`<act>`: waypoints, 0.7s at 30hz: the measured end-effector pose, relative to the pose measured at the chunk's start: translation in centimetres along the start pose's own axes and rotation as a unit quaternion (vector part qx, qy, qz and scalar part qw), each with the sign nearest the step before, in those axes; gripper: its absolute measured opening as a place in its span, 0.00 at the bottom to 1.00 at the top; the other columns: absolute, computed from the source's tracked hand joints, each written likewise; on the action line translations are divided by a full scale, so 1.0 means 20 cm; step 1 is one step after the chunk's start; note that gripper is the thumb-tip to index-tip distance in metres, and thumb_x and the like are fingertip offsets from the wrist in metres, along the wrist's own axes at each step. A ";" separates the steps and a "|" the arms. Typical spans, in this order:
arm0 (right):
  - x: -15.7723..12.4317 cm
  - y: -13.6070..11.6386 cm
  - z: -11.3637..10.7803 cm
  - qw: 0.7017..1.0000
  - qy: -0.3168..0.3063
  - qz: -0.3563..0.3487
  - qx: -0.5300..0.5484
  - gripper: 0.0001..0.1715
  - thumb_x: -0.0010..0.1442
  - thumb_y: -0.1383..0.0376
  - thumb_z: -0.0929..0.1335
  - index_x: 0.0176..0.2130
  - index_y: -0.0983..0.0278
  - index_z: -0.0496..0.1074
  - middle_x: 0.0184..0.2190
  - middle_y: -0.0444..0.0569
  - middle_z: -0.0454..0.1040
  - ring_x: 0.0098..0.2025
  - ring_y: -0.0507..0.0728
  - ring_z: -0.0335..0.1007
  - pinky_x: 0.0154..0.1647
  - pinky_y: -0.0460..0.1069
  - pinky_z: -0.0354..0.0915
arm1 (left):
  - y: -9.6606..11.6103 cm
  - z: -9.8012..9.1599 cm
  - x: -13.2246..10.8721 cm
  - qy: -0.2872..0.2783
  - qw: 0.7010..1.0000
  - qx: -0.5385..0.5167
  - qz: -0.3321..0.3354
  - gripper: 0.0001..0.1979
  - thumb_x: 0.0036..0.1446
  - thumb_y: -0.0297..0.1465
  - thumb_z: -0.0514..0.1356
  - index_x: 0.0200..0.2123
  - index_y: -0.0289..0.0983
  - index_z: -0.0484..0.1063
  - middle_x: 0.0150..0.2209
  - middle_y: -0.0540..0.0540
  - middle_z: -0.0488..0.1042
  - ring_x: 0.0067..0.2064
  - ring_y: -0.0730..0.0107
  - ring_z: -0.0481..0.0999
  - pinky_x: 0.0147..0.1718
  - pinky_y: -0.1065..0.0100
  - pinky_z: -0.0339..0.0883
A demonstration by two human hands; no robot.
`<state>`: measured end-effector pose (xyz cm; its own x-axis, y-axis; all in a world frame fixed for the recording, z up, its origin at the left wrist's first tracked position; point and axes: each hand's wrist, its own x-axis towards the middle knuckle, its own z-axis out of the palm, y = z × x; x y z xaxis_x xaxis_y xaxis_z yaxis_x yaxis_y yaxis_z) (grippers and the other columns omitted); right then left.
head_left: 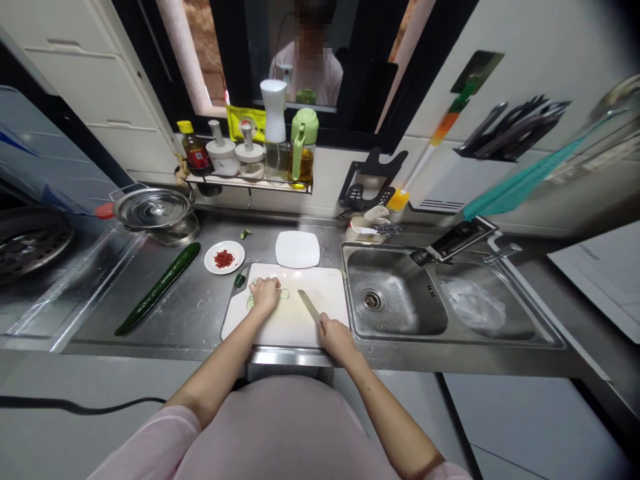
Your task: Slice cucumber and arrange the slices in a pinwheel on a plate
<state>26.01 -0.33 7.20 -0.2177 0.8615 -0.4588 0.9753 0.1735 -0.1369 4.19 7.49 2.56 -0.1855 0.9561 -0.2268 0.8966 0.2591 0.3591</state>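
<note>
My right hand (337, 337) is wrapped round the handle of a kitchen knife (309, 305). Its blade points up and left over the white cutting board (300, 331). On the board's left part, my left hand (266, 295) has its fingers bent and pressed together on thin cucumber slices, partly hiding them. One cucumber slice (285, 293) lies flat just right of that hand, and more slices show at its left edge. A dark green cucumber end (239, 281) rests at the board's upper left corner.
Left of the board are a whole cucumber (159, 288), a plate (211, 265) of chopped red pieces and a lidded pot (175, 225). A white square plate (297, 249) sits behind the board. To the right is a steel sink (400, 320); seasoning bottles stand on a shelf (250, 183).
</note>
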 end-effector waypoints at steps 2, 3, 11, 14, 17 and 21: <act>-0.01 -0.02 -0.01 1.000 -0.007 -0.009 -0.003 0.16 0.68 0.63 0.54 0.49 0.65 0.64 0.39 0.58 0.76 0.43 0.61 0.74 0.40 0.50 0.60 | -0.01 0.01 0.01 -0.005 1.000 0.005 -0.002 0.06 0.56 0.32 0.56 0.36 0.42 0.73 0.45 0.43 0.76 0.52 0.53 0.64 0.47 0.54 0.48; -0.02 -0.03 -0.01 1.000 -0.010 -0.015 -0.004 0.15 0.68 0.63 0.54 0.48 0.64 0.64 0.39 0.58 0.76 0.43 0.61 0.74 0.40 0.50 0.61 | -0.01 0.01 0.02 -0.008 1.000 0.005 -0.006 0.06 0.56 0.33 0.56 0.35 0.42 0.73 0.45 0.43 0.76 0.52 0.53 0.64 0.47 0.54 0.48; -0.02 -0.11 -0.02 0.999 -0.021 -0.036 -0.017 0.14 0.66 0.66 0.55 0.47 0.65 0.64 0.38 0.58 0.76 0.42 0.61 0.74 0.39 0.51 0.61 | -0.02 0.02 0.06 -0.024 1.000 -0.004 -0.015 0.05 0.54 0.32 0.58 0.34 0.42 0.73 0.44 0.43 0.77 0.52 0.52 0.63 0.47 0.54 0.48; -0.01 -0.11 -0.03 0.999 -0.024 -0.036 -0.019 0.14 0.67 0.65 0.56 0.47 0.64 0.64 0.38 0.58 0.76 0.42 0.61 0.74 0.39 0.50 0.61 | -0.02 0.02 0.06 -0.027 0.999 -0.008 -0.017 0.05 0.54 0.32 0.58 0.34 0.42 0.73 0.43 0.43 0.77 0.52 0.52 0.63 0.47 0.55 0.48; 0.00 -0.11 -0.03 0.999 -0.026 -0.040 -0.022 0.14 0.66 0.66 0.56 0.47 0.64 0.64 0.38 0.57 0.76 0.42 0.60 0.74 0.40 0.50 0.61 | -0.02 0.02 0.06 -0.028 0.999 -0.008 -0.019 0.05 0.54 0.33 0.58 0.35 0.43 0.73 0.43 0.43 0.77 0.53 0.52 0.63 0.47 0.55 0.48; 0.00 -0.11 -0.03 0.998 -0.028 -0.043 -0.027 0.14 0.66 0.67 0.55 0.48 0.65 0.64 0.39 0.58 0.76 0.43 0.61 0.74 0.40 0.51 0.61 | -0.02 0.03 0.06 -0.029 0.999 -0.009 -0.021 0.04 0.54 0.33 0.59 0.34 0.43 0.73 0.43 0.44 0.77 0.53 0.52 0.63 0.46 0.55 0.48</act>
<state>23.87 -0.37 8.04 -0.3019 0.8145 -0.4955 0.9529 0.2732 -0.1315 3.74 8.52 1.64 -0.1988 0.9347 -0.2947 0.8809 0.3022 0.3642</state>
